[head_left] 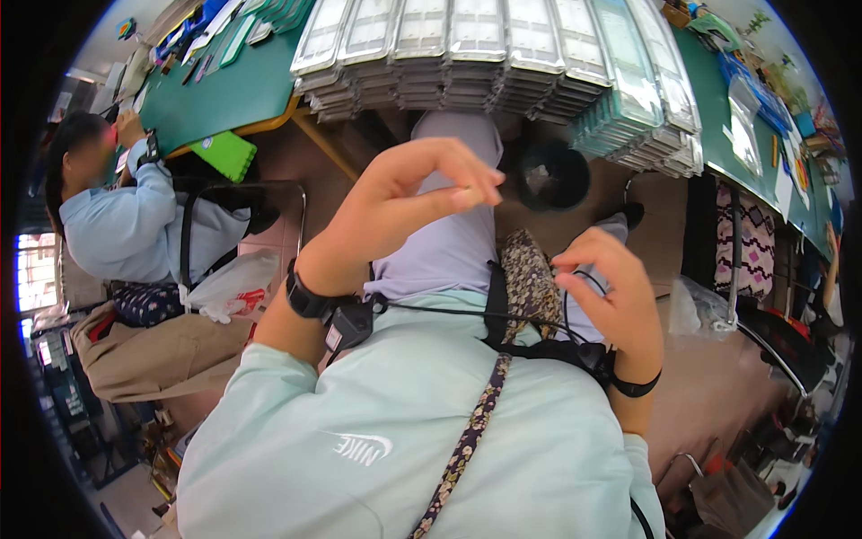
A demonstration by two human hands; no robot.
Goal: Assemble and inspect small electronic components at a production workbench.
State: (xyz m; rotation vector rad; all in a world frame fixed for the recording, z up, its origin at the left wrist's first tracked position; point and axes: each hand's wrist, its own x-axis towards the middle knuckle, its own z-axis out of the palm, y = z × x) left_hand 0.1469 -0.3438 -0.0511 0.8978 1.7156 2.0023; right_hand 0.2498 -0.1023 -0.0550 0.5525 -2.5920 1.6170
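My left hand [409, 202] is raised over my lap, its fingers bent and the thumb tip against them. If anything small is pinched there, I cannot make it out. My right hand [615, 292] hovers on the other side of my lap, fingers curled, with a small gap between thumb and fingertip and nothing visible in it. Below and between the hands lie my pale trousers and a floral cloth [530, 278]. Ahead of both hands stand stacked clear plastic trays [476, 36] in several columns, not touched by either hand.
A dark bin [549, 180] stands on the floor beyond my lap. Green-topped tables [215, 94] flank the trays. A person in light blue [126, 225] sits at the left. Black cables [449, 312] cross my waist. A metal-framed chair [732, 260] stands at the right.
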